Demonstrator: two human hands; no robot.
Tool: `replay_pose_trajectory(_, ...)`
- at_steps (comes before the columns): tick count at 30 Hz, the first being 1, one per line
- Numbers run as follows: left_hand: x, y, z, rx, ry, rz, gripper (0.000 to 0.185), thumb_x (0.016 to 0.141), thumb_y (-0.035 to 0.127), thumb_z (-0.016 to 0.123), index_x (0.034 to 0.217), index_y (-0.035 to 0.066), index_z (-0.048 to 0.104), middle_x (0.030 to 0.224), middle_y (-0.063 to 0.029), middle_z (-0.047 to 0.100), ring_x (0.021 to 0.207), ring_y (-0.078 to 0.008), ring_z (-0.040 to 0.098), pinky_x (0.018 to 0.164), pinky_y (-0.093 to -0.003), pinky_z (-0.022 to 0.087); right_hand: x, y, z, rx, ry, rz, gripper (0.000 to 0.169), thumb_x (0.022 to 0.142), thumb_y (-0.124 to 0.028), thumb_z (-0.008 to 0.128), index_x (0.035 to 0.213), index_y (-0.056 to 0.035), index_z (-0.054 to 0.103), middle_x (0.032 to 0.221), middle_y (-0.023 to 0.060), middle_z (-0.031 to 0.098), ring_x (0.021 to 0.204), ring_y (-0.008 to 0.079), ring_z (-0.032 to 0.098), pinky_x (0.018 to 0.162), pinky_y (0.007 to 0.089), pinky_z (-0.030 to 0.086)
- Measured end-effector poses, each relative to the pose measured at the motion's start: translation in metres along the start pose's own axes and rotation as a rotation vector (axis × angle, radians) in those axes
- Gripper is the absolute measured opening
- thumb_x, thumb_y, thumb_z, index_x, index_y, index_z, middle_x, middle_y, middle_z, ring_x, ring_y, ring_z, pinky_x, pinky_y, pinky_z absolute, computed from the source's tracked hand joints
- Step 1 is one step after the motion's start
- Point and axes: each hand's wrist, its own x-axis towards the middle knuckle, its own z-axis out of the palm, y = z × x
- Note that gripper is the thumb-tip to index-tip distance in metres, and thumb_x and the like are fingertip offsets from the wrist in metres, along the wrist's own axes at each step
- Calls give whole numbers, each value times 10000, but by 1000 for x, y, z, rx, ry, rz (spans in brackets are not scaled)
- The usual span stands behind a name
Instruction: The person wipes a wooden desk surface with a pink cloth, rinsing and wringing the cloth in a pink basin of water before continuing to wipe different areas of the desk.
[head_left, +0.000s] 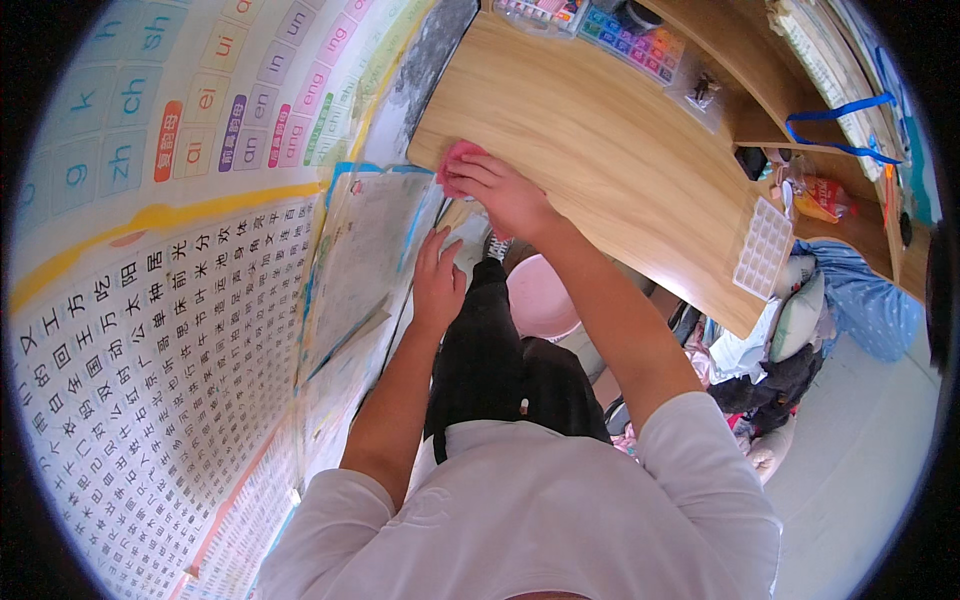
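Observation:
My right hand (506, 196) rests on a pink cloth (454, 154) at the near left corner of a light wooden desktop (585, 142). The fingers lie over the cloth, which bunches past their tips and hangs a little below the palm. Beside the papered wall, my left hand (437, 281) is empty with its fingers apart, below the desk corner. Whether it touches the wall sheets (367, 247) I cannot tell. Under the desk, a pink plastic basin (541, 296) stands on the floor close to my legs.
Cases of coloured pieces (634, 45) line the desk's back edge. A white compartment tray (763, 247) lies at the right end, near a shelf unit (817, 150). Clothes and cushions (780, 375) are piled right of my legs. Character charts (165, 315) cover the left wall.

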Motion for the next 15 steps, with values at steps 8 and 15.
replay_pose_trajectory(8, 50, 5, 3, 18, 85, -46, 697, 918, -48, 636, 1604, -13, 512, 1735, -297, 343, 1598, -511, 341, 1324, -552, 309, -30, 43, -55, 598, 635, 519, 616, 915, -19, 658, 1527, -75, 629, 1633, 261, 528, 1520, 443, 515, 1279, 515, 436)
replay_pose_trajectory(15, 87, 21, 4, -3, 84, -103, 803, 860, -29, 648, 1639, -16, 454, 1769, -271, 323, 1597, -516, 347, 1321, -579, 317, 47, 123, -45, -266, 311, 207, 693, 883, 9, 684, 1563, -97, 607, 1679, 238, 487, 1525, 450, 490, 1295, 527, 410)
